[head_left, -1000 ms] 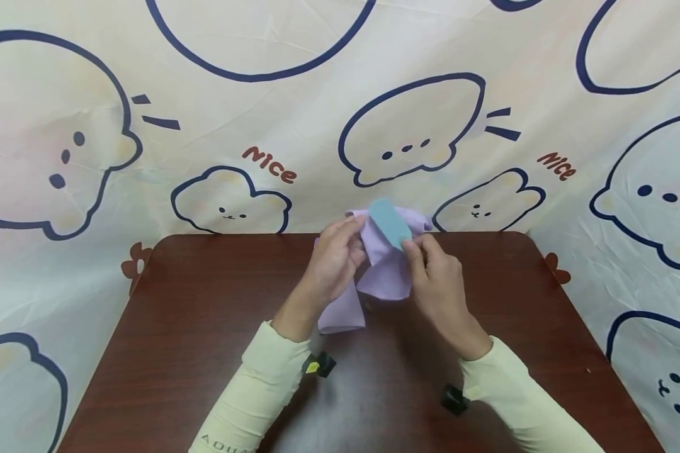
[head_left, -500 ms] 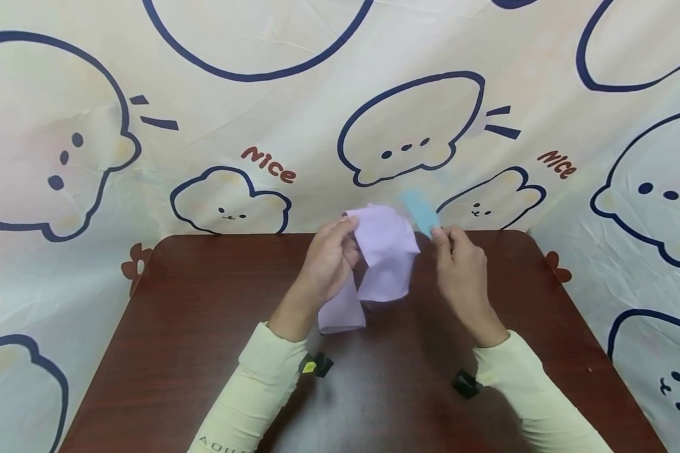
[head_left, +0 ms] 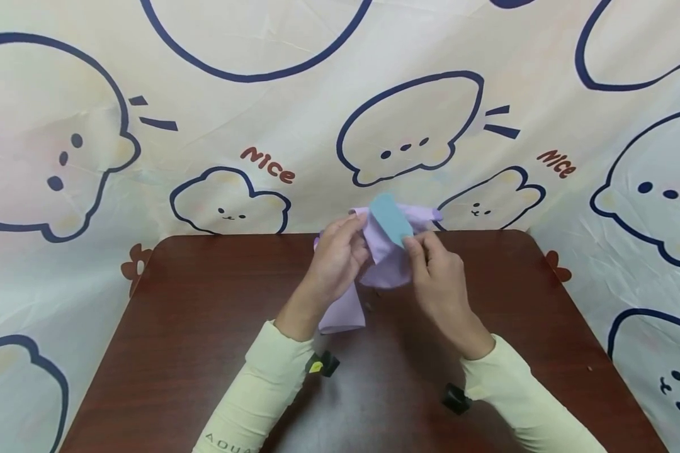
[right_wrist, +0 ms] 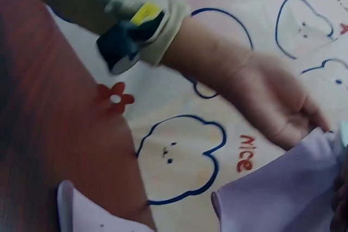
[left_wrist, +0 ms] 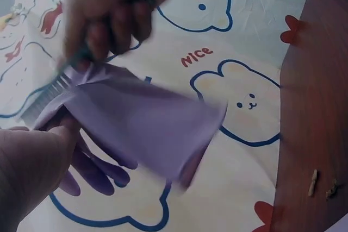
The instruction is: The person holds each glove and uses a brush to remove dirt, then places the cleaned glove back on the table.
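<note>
My left hand [head_left: 337, 258] pinches a purple rubber glove [head_left: 388, 270] up over the far edge of the table. In the left wrist view the loose fingers of this glove [left_wrist: 95, 175] dangle beneath my hand while its cuff flares to the right. My right hand [head_left: 442, 286] grips a light blue brush [head_left: 391, 220] by one end. Its pale bristles [left_wrist: 46, 99] meet the glove near my left fingers, blurred by motion. A second purple glove [head_left: 342, 313] lies below my left hand, its cuff toward me; the rest is hidden behind that hand.
The dark brown wooden table [head_left: 204, 333] has rounded far corners. Behind it hangs a pale cloth [head_left: 317, 126] printed with cartoon outlines. Small crumbs [left_wrist: 314, 183] lie on the tabletop. Each wrist wears a black camera [head_left: 456, 398].
My right hand swings the brush off to the right, then brings it back left over the glove. The held glove's cuff shifts and folds; my left hand stays nearly in place.
</note>
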A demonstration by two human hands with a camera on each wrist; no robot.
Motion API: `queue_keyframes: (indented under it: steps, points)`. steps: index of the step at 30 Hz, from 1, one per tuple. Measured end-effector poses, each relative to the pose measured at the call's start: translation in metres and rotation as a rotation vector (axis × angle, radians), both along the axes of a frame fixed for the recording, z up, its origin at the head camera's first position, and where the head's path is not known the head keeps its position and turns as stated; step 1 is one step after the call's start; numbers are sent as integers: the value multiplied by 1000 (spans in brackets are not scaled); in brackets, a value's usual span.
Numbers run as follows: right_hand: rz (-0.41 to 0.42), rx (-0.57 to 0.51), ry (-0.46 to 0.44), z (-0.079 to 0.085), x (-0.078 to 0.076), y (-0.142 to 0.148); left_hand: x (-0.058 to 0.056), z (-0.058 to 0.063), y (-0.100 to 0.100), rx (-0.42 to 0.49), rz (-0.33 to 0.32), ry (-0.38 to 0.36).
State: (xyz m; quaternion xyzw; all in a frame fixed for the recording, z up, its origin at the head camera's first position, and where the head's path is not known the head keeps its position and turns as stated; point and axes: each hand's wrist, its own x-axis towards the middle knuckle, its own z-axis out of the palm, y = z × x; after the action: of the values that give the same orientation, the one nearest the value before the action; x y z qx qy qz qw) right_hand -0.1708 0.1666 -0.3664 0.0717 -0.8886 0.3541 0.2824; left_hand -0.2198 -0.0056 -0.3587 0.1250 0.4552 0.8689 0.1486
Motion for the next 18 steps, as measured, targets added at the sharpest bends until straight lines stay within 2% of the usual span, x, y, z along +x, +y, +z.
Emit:
queue_keyframes:
  steps: [5,10,15,18]
  points:
    - [-45,-27,-48,-6,-7,4,1,0,-3,-18,14,6]
    - [-70,-70,-105,-7,-14,16,-2,-2,-6,49,43,-28]
    - [-25,-163,-185,-11,-11,24,-4,-4,-10,115,50,-24]
    - [28,-186,-284,-11,-5,21,-5,-5,-10,143,42,-23]
